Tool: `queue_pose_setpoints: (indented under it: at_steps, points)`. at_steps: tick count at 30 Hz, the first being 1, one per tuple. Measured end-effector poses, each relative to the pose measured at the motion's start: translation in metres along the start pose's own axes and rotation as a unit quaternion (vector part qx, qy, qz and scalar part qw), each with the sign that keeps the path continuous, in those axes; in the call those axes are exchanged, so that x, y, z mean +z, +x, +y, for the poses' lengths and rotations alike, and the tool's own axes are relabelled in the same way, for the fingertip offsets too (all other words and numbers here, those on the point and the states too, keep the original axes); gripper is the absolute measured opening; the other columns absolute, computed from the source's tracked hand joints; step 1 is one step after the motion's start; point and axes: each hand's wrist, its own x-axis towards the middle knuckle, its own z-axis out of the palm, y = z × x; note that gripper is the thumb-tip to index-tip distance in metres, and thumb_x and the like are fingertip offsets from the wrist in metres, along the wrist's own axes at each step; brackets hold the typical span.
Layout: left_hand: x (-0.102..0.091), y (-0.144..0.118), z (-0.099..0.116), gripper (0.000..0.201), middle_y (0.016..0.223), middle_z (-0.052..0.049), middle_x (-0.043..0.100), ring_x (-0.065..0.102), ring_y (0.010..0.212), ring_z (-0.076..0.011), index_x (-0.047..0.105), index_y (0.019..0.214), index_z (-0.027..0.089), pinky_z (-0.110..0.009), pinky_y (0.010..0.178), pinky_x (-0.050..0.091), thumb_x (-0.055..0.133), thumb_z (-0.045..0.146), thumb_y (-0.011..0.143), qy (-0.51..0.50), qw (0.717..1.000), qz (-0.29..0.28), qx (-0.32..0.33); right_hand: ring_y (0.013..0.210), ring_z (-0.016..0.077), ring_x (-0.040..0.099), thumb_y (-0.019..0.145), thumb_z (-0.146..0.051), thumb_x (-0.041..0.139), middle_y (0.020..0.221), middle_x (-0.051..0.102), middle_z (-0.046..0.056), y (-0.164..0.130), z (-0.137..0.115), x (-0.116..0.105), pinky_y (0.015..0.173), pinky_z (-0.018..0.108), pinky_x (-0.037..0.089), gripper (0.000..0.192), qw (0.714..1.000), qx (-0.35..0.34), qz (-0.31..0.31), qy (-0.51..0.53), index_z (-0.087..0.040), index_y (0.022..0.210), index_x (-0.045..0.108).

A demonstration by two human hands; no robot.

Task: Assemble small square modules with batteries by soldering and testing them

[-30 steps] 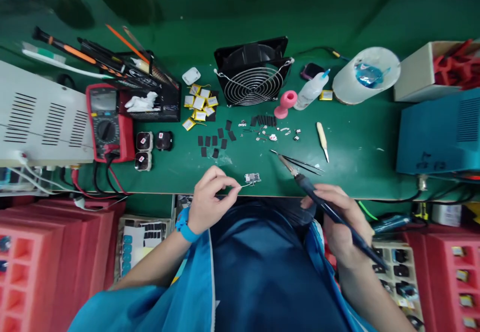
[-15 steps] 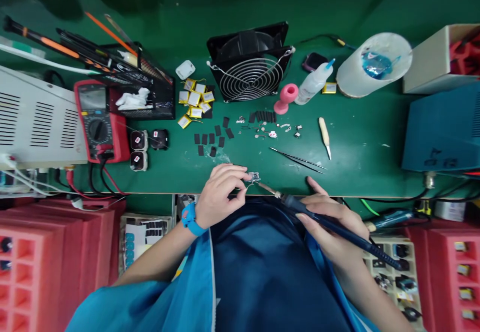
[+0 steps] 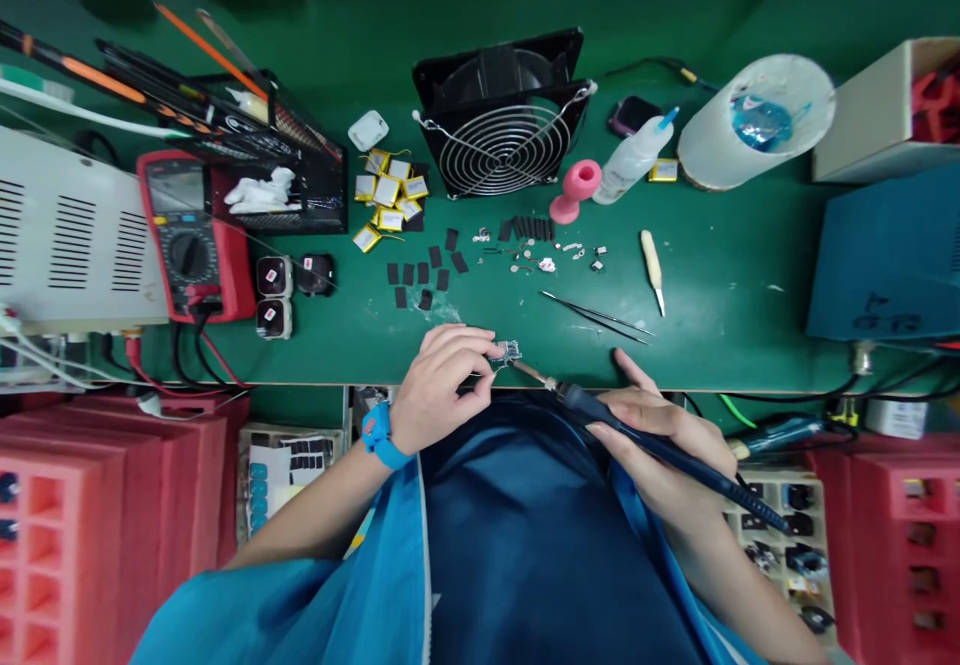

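Here the left hand (image 3: 435,390) has its fingers (image 3: 476,343) pinched shut on a small circuit board (image 3: 508,351) at the near edge of the tabletop (image 3: 720,325). The right hand (image 3: 660,440) grips a soldering iron (image 3: 637,435) like a pen, its tip touching the board. Tweezers (image 3: 596,318) lie just beyond, and a fan (image 3: 506,120) stands toward the far edge.

Bright blue short sleeves (image 3: 315,595), dark navy front panel (image 3: 517,545) — white seam edging, blue wristband (image 3: 377,435) on left wrist
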Motion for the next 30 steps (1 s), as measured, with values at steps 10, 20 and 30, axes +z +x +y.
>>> queue_pose_setpoints:
  at_steps: [10,20,30]
  points:
    - [0.0011,0.0004,0.0,0.018,0.099,-0.002,0.078,0.073,0.106,-0.0217,0.06,0.086,0.022,-0.044,0.098,0.055,0.062,0.003,0.087,0.001,1.0,0.002,-0.005,0.078,0.0196,0.079,0.08,-0.003,0.078,0.092,0.081,0.0,0.0025,-0.0021,0.0011,0.116,0.069,0.048,0.03,1.0,-0.003,0.003,0.0,-0.023,0.1,0.068]
    - [0.0021,0.0017,-0.0001,0.016,0.098,-0.001,0.078,0.074,0.104,-0.0213,0.061,0.087,0.022,-0.043,0.096,0.055,0.062,0.005,0.088,0.01,1.0,0.002,-0.003,0.081,0.0205,0.079,0.082,-0.004,0.077,0.095,0.081,0.0,-0.0002,-0.0015,0.0008,0.118,0.068,0.045,0.03,1.0,0.006,-0.003,-0.003,-0.025,0.103,0.068]
    - [0.0047,0.0014,-0.0004,0.013,0.098,-0.002,0.078,0.073,0.103,-0.0207,0.063,0.087,0.022,-0.042,0.094,0.055,0.063,0.009,0.092,0.024,1.0,-0.003,-0.008,0.079,0.0208,0.079,0.083,-0.008,0.078,0.092,0.081,-0.001,-0.0019,-0.0005,-0.0001,0.117,0.068,0.046,0.027,1.0,0.013,0.0,-0.004,-0.025,0.101,0.068]
